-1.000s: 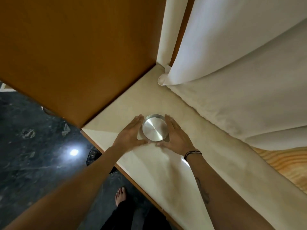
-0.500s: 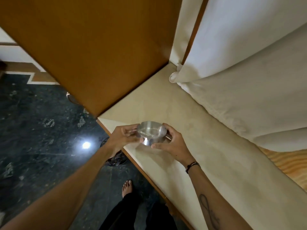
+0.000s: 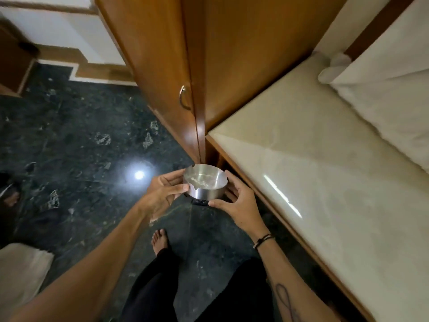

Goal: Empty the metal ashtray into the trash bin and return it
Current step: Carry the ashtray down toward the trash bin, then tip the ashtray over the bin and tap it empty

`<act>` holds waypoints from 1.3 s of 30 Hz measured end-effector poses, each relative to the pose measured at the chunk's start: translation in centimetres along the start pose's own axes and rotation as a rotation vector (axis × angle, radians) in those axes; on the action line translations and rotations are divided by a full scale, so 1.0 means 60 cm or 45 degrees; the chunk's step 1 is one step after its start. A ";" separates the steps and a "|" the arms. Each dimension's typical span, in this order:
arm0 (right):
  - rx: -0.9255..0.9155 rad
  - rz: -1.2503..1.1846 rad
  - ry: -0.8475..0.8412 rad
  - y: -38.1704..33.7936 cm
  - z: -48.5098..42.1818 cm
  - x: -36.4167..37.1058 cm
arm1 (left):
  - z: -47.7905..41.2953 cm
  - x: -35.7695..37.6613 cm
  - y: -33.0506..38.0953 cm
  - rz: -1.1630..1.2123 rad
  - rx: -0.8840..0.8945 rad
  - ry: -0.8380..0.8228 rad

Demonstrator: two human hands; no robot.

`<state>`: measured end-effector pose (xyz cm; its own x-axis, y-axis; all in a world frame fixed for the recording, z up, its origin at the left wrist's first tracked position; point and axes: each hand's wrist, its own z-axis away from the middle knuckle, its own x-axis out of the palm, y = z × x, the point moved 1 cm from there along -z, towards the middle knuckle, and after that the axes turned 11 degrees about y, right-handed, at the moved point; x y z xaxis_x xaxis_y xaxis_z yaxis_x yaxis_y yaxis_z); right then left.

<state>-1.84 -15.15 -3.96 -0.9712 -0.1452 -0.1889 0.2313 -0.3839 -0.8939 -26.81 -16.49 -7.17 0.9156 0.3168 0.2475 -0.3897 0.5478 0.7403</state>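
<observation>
A round metal ashtray (image 3: 206,182) with notched rim is held upright in the air over the dark floor, just left of the cream counter's edge. Some pale ash lies inside it. My left hand (image 3: 162,194) grips its left side and my right hand (image 3: 239,203) grips its right side and bottom. No trash bin is in view.
A cream stone counter (image 3: 313,170) runs along the right with white curtains (image 3: 390,94) resting on it. A wooden cabinet (image 3: 162,66) with a metal handle (image 3: 184,97) stands ahead. Dark green marble floor (image 3: 69,147) lies to the left; my bare foot (image 3: 159,240) is below.
Both hands lifted the ashtray off the cream counter and carried it left, off the counter's edge, to above the floor. The view turned left toward the cabinet and floor.
</observation>
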 end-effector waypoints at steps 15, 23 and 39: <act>0.234 -0.183 0.422 0.371 -0.173 0.215 | -0.315 -0.202 -0.273 0.078 -0.464 -0.075; 0.252 -0.193 0.439 0.515 -0.334 0.204 | -0.489 -0.160 -0.353 -0.109 -0.500 0.014; 0.427 -0.029 0.419 0.580 -0.446 0.192 | -0.710 -0.121 -0.469 -0.784 -0.039 0.280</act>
<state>-6.52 -5.77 -48.15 -0.9303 0.1426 -0.3379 0.1629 -0.6647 -0.7291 -26.73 -1.22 -56.43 0.9319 0.0869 -0.3522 0.1943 0.7002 0.6870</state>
